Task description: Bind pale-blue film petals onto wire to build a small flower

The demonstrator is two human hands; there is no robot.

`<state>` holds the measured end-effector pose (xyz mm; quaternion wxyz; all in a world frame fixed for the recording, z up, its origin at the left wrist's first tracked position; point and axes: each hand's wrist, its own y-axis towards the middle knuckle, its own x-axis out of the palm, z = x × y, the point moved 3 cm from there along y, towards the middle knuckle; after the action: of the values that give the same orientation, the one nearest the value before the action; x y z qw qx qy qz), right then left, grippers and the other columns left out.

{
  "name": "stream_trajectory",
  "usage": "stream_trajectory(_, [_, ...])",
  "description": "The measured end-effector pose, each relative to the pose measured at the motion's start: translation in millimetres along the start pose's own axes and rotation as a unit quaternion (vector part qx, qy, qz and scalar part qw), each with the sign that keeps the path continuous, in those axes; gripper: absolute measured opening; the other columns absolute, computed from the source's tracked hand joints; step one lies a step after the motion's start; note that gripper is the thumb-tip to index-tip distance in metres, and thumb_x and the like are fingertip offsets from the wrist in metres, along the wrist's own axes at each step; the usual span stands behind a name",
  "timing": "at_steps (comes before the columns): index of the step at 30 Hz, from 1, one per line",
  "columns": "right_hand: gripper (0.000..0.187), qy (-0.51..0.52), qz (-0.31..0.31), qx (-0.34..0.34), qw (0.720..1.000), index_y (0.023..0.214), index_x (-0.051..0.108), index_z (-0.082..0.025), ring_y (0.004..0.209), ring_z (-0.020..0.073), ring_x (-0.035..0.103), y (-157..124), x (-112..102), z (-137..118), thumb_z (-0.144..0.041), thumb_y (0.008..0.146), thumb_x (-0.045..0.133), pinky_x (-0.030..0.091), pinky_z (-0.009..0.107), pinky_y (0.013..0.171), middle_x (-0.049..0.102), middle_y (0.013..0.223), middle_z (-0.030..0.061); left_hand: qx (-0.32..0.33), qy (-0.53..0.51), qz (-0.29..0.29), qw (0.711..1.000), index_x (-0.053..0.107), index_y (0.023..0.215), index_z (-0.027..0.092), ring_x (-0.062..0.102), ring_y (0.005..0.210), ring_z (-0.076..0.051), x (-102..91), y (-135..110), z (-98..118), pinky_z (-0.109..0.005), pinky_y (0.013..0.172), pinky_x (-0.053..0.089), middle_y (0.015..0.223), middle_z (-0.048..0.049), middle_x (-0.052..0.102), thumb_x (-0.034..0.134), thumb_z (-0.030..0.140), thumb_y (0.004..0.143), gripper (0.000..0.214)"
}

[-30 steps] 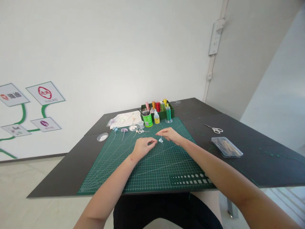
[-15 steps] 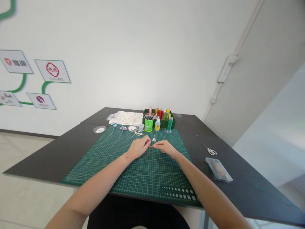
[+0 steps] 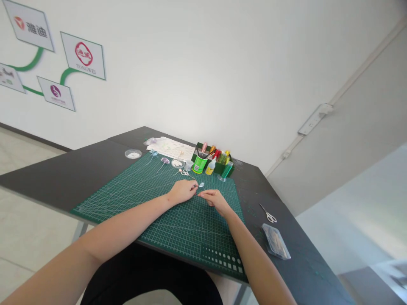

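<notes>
Both my hands rest on the green cutting mat (image 3: 136, 195), close together near its middle. My left hand (image 3: 182, 191) is curled, its fingertips pinching a thin wire that carries a small pale blue petal piece (image 3: 201, 184). Just to the right, my right hand (image 3: 213, 198) is also pinched shut at its fingertips, which almost touch the left hand's; what it holds is too small to name.
At the mat's far edge are a green cup of tools (image 3: 199, 164), a glue bottle (image 3: 210, 167), a box of thread spools (image 3: 220, 160), small scissors (image 3: 184, 172), finished petals (image 3: 164, 161) and a round dish (image 3: 133, 154). White-handled scissors (image 3: 269, 215) and a clear box (image 3: 276, 242) lie to the right.
The view has tilted and swung left. My hands have drawn closer together, and the petal piece now sits between the fingertips rather than hanging below the right hand.
</notes>
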<state>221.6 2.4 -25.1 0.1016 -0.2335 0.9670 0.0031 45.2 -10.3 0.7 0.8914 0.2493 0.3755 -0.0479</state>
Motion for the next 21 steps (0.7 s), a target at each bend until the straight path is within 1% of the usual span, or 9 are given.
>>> stream_trajectory(4, [0.031, 0.035, 0.032, -0.003, 0.999, 0.077, 0.068, -0.015, 0.043, 0.006, 0.022, 0.9, -3.0, -1.2, -0.044, 0.069, 0.072, 0.015, 0.023, 0.044, 0.03, 0.047, -0.0088, -0.021, -0.099, -0.024, 0.995, 0.065, 0.087, 0.022, 0.06, 0.049, -0.013, 0.4, 3.1, -5.4, -0.022, 0.053, 0.04, 0.068, 0.001, 0.072, 0.051, 0.031, 0.085, 0.017])
stream_trajectory(6, [0.029, 0.062, 0.07, -0.016, 0.995, 0.073, 0.063, -0.016, 0.045, 0.0071, 0.03, 2.7, -6.4, -0.9, -0.044, 0.069, 0.071, 0.023, 0.022, 0.045, 0.038, 0.051, -0.0069, -0.035, -0.154, -0.027, 0.987, 0.063, 0.088, 0.02, 0.058, 0.045, -0.012, 0.1, 5.5, -9.1, -0.021, 0.048, 0.04, 0.068, -0.0004, 0.072, 0.049, 0.032, 0.085, 0.019])
stream_trajectory(8, [0.029, 0.07, 0.128, -0.032, 0.989, 0.072, 0.058, -0.017, 0.052, 0.0094, 0.042, 4.7, -11.5, 0.2, -0.044, 0.07, 0.069, 0.033, 0.023, 0.052, 0.051, 0.061, -0.0026, -0.048, -0.191, -0.021, 0.98, 0.062, 0.087, 0.018, 0.057, 0.044, -0.012, 0.1, 7.7, -12.0, -0.02, 0.046, 0.04, 0.067, -0.0015, 0.071, 0.049, 0.033, 0.084, 0.02])
stream_trajectory(11, [0.029, 0.039, 0.244, -0.057, 0.967, 0.085, 0.056, -0.019, 0.071, 0.0153, 0.055, 6.1, -22.0, 1.6, -0.042, 0.07, 0.066, 0.043, 0.028, 0.068, 0.064, 0.083, 0.0041, -0.056, -0.216, -0.015, 0.975, 0.061, 0.087, 0.016, 0.056, 0.042, -0.011, 0.5, 9.2, -12.8, -0.019, 0.045, 0.04, 0.066, -0.0015, 0.071, 0.049, 0.034, 0.084, 0.021])
stream_trajectory(13, [0.035, 0.018, 0.285, -0.078, 0.955, 0.098, 0.057, -0.02, 0.086, 0.0193, 0.059, 6.1, -26.4, 1.0, -0.038, 0.069, 0.066, 0.044, 0.032, 0.079, 0.067, 0.096, 0.0064, -0.053, -0.216, -0.019, 0.975, 0.06, 0.088, 0.016, 0.056, 0.043, -0.01, 0.3, 8.7, -11.1, -0.019, 0.045, 0.041, 0.066, -0.0011, 0.07, 0.049, 0.034, 0.084, 0.021])
stream_trajectory(15, [0.035, 0.012, 0.257, -0.088, 0.962, 0.102, 0.061, -0.02, 0.097, 0.0217, 0.059, 6.3, -24.5, -0.9, -0.033, 0.07, 0.064, 0.042, 0.035, 0.087, 0.067, 0.102, 0.0074, -0.051, -0.208, -0.027, 0.976, 0.06, 0.09, 0.016, 0.057, 0.045, -0.01, -0.4, 7.5, -8.6, -0.019, 0.046, 0.041, 0.067, -0.0006, 0.07, 0.049, 0.034, 0.085, 0.022])
stream_trajectory(18, [0.025, 0.057, 0.115, -0.062, 0.99, 0.093, 0.069, -0.019, 0.105, 0.0227, 0.058, 4.5, -6.9, -5.4, -0.032, 0.074, 0.06, 0.041, 0.036, 0.093, 0.068, 0.107, 0.0083, -0.041, -0.178, -0.033, 0.983, 0.06, 0.092, 0.017, 0.057, 0.047, -0.011, -2.5, 5.4, -4.8, -0.02, 0.049, 0.042, 0.068, 0.0003, 0.07, 0.047, 0.033, 0.086, 0.021])
stream_trajectory(20, [0.027, 0.131, 0.019, -0.036, 0.99, 0.096, 0.07, -0.018, 0.106, 0.0223, 0.059, 0.3, 10.5, -10.2, -0.034, 0.076, 0.061, 0.043, 0.035, 0.093, 0.068, 0.107, 0.0091, -0.023, -0.126, -0.024, 0.991, 0.06, 0.092, 0.018, 0.059, 0.052, -0.011, -4.5, 4.3, -2.2, -0.021, 0.053, 0.042, 0.067, 0.0011, 0.07, 0.047, 0.03, 0.086, 0.019])
stream_trajectory(21, [0.028, 0.166, -0.01, -0.022, 0.986, 0.099, 0.069, -0.018, 0.103, 0.0213, 0.061, -2.1, 18.7, -12.6, -0.034, 0.076, 0.062, 0.044, 0.034, 0.091, 0.068, 0.105, 0.0088, -0.016, -0.093, -0.015, 0.995, 0.061, 0.091, 0.019, 0.06, 0.055, -0.012, -5.5, 3.8, -1.0, -0.021, 0.056, 0.041, 0.068, 0.0015, 0.069, 0.048, 0.029, 0.086, 0.017])
